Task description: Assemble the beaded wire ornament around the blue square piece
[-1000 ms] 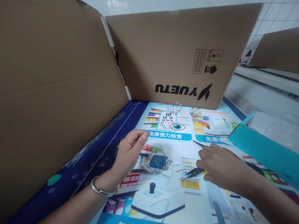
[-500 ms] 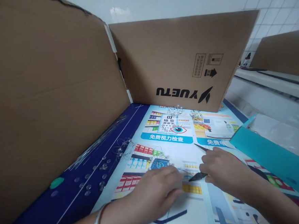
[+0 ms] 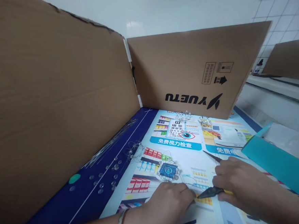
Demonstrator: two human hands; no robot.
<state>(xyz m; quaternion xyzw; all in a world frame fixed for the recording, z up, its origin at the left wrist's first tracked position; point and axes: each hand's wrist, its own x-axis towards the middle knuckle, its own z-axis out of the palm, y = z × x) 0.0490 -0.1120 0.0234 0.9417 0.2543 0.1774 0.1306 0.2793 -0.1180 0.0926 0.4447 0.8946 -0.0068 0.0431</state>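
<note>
cardboard walls (image 3: 61, 97) around beaded wirework (image 3: 167, 170)

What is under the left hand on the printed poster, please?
The left hand covers part of the poster, with thin wire beside its fingers and printed shelves beyond it; whatever lies directly beneath the palm is hidden.

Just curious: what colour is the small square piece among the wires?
The square piece is blue, in the head view.

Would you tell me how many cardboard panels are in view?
3: a large cardboard panel at left, one printed YUETU ahead, one at far right; more could lie out of view.
</note>
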